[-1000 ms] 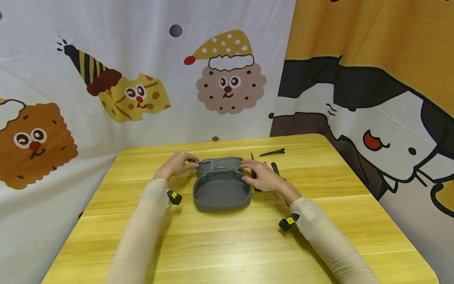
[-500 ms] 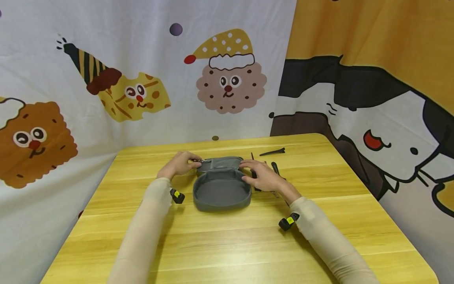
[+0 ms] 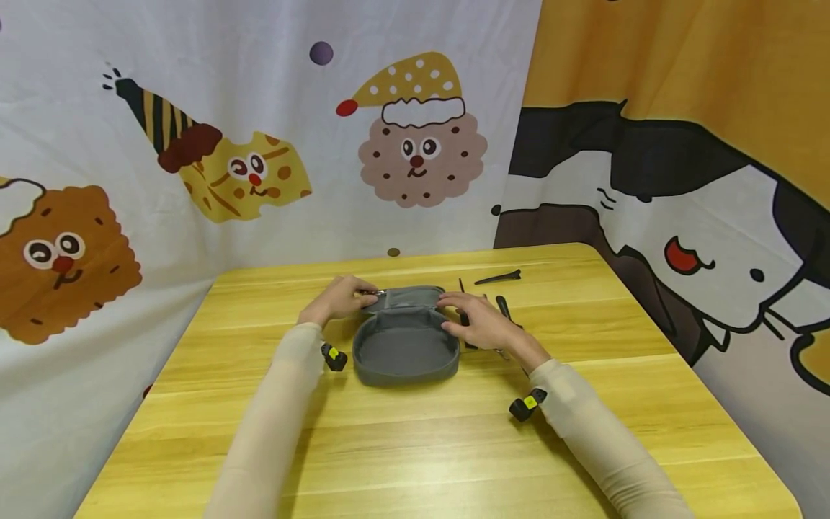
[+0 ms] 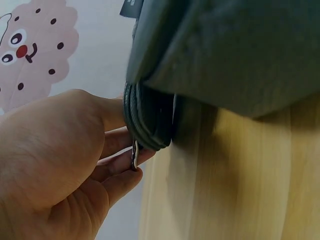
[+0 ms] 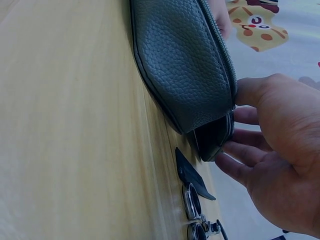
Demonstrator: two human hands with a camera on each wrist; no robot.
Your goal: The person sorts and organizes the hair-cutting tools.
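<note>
A grey zip case point(image 3: 406, 349) lies open on the table, its lid point(image 3: 415, 297) raised at the back. At the lid's left end my left hand point(image 3: 333, 300) pinches a small shiny metal piece point(image 3: 374, 293). In the left wrist view, the left hand point(image 4: 65, 150) has that thin metal piece point(image 4: 135, 156) between its fingers, beside the case's zipped edge point(image 4: 145, 122); its kind is unclear. On the right, my right hand point(image 3: 483, 322) holds the lid's end. In the right wrist view, the right hand point(image 5: 280, 145) has its thumb on the zipped edge and fingertips at the dark corner point(image 5: 212, 142).
Right of the case lie scissors with ringed handles point(image 5: 191, 200), a dark flat pointed piece point(image 5: 192, 175) and a black-handled tool point(image 3: 503, 308), partly hidden by the right hand. A black hair clip point(image 3: 498, 278) lies farther back. A printed curtain point(image 3: 272, 238) hangs behind the table.
My left hand has moved a little to the right along the lid, bringing the metal piece with it. The right hand and the case stay in place.
</note>
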